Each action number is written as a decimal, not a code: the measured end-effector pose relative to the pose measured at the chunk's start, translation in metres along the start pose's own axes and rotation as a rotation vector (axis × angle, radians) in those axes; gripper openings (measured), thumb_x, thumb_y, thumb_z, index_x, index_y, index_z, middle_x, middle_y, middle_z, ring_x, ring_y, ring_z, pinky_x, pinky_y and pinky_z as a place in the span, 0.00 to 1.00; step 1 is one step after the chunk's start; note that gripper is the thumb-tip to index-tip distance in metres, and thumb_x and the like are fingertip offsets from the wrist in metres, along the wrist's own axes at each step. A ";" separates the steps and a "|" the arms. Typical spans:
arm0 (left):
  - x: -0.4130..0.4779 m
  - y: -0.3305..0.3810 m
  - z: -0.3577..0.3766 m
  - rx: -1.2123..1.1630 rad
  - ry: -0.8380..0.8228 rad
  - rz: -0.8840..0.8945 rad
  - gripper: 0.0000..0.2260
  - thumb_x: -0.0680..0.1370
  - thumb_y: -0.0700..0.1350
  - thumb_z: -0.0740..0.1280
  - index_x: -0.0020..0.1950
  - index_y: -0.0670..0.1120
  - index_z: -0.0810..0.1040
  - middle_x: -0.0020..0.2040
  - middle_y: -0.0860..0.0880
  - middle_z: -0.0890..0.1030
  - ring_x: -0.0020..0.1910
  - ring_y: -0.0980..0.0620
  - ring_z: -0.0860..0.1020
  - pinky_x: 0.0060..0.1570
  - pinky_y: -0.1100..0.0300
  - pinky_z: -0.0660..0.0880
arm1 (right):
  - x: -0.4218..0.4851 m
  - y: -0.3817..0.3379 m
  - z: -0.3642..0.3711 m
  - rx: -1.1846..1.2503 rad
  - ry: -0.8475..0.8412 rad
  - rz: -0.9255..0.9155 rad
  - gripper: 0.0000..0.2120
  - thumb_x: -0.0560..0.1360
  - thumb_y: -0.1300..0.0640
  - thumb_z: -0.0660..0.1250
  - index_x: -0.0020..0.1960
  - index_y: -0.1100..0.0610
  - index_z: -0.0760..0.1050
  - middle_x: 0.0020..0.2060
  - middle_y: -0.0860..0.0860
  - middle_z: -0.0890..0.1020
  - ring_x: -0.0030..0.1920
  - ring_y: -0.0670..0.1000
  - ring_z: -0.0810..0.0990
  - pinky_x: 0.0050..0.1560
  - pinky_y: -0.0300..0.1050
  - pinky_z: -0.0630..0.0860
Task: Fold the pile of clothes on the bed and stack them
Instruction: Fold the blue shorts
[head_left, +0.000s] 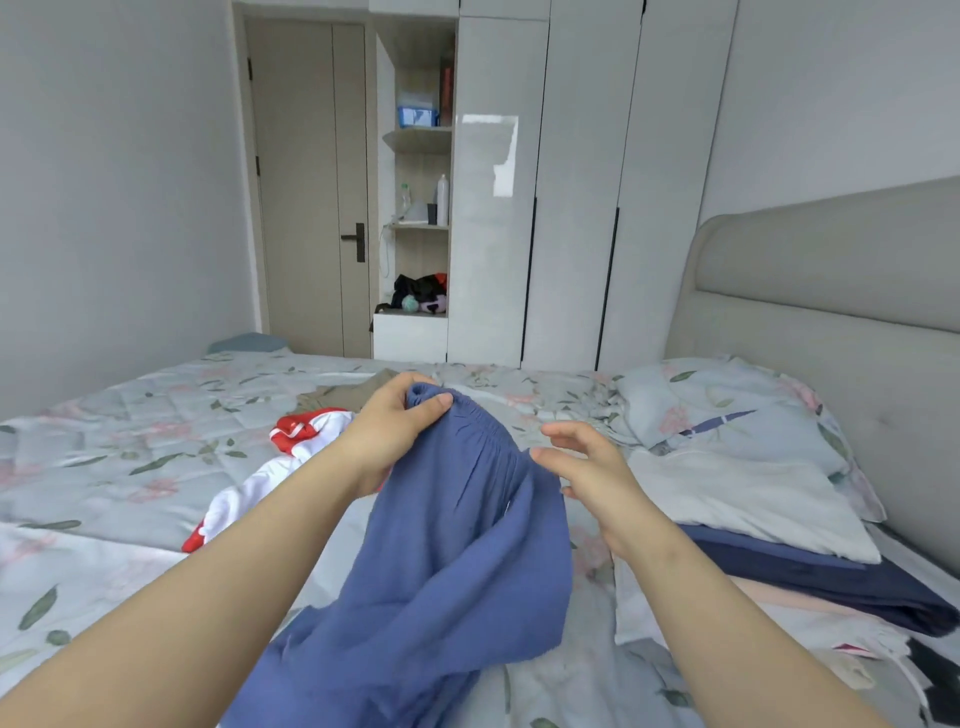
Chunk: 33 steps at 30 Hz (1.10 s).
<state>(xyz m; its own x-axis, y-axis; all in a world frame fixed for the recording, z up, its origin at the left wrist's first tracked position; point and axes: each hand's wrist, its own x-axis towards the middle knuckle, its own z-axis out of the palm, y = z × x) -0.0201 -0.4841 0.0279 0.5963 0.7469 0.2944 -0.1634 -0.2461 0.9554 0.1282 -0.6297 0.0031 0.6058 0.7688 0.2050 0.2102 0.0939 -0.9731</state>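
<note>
The left hand (395, 421) pinches the gathered elastic waistband (478, 423) of a soft blue cloth garment (447, 561), lifting it above the floral quilted bed (130, 441) while the rest trails down toward the camera. The right hand (587, 467) hovers just beside the band's other end, fingers spread, holding nothing. It should probably take that end, draw the band taut and let the cloth hang straight before laying it flat. A crumpled red-and-white garment (306, 431) waits behind; the folded white-and-navy stack (769, 525) lies to the right.
</note>
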 end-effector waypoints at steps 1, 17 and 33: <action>0.000 0.005 0.002 -0.008 -0.021 0.010 0.03 0.79 0.41 0.65 0.45 0.47 0.75 0.43 0.47 0.79 0.43 0.51 0.77 0.49 0.58 0.74 | -0.001 -0.003 0.002 -0.043 -0.039 -0.014 0.17 0.73 0.57 0.71 0.60 0.47 0.74 0.56 0.43 0.73 0.55 0.45 0.75 0.50 0.38 0.69; 0.000 0.043 -0.003 -0.011 -0.176 0.061 0.16 0.71 0.40 0.72 0.33 0.47 0.65 0.32 0.52 0.76 0.35 0.55 0.75 0.37 0.62 0.70 | 0.001 -0.047 0.000 0.405 -0.204 0.033 0.07 0.78 0.65 0.61 0.43 0.57 0.71 0.35 0.50 0.83 0.35 0.47 0.82 0.36 0.42 0.79; 0.013 0.064 -0.028 0.485 -0.256 0.159 0.06 0.73 0.47 0.72 0.40 0.46 0.78 0.37 0.51 0.77 0.35 0.57 0.74 0.35 0.66 0.71 | 0.013 -0.073 -0.037 0.364 0.057 -0.110 0.08 0.76 0.64 0.66 0.54 0.56 0.76 0.44 0.52 0.82 0.40 0.48 0.81 0.40 0.41 0.79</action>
<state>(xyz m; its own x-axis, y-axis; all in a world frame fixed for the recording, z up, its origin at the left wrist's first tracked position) -0.0446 -0.4733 0.0936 0.7751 0.5188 0.3607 0.0770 -0.6441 0.7611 0.1487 -0.6503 0.0808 0.6387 0.7061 0.3057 -0.0034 0.3999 -0.9165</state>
